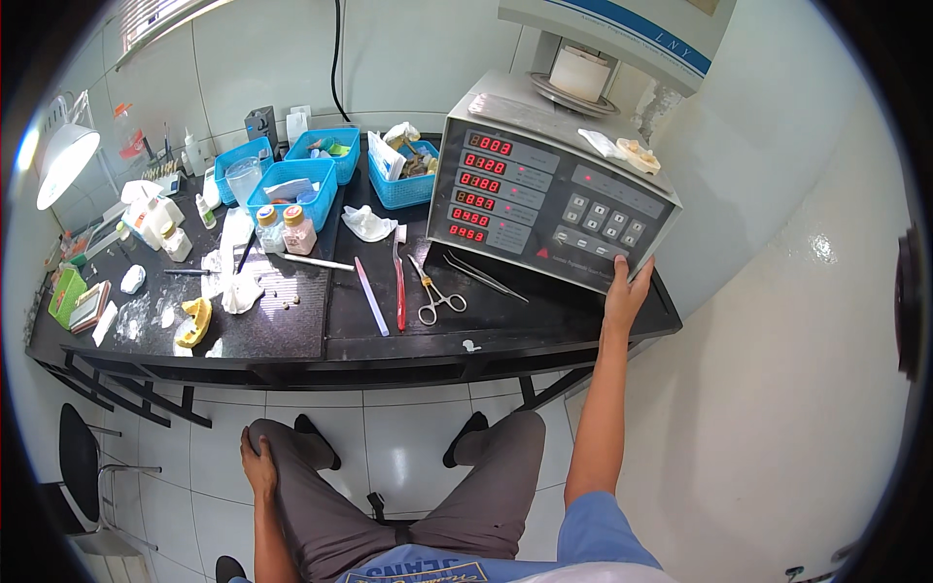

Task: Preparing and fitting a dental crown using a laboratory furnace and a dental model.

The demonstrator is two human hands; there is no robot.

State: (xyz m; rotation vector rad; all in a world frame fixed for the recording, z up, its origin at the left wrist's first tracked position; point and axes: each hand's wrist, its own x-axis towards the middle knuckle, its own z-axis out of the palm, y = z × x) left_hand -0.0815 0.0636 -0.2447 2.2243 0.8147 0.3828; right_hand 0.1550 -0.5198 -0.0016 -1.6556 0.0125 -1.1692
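My right hand point(628, 290) reaches to the lower right corner of a grey furnace point(544, 175) with a control panel. One digit touches the panel front below its buttons point(601, 220). The others stand apart from it, near the right edge, so the hand is open and holds nothing. Red lit digits fill several small displays point(486, 185) on the panel's left half. My left hand point(259, 468) lies flat and open on my left thigh. On the furnace top rest a white piece of paper point(601, 144) and a cream-coloured dental piece point(638, 156).
Left of the furnace lie tweezers point(486, 277), scissor-handled forceps point(437, 294), a red toothbrush point(399, 282) and a pale stick point(371, 296). Blue baskets point(400, 189), small jars point(298, 233), a yellow dental model point(194, 324) and a lamp point(70, 160) occupy the black desk point(418, 350).
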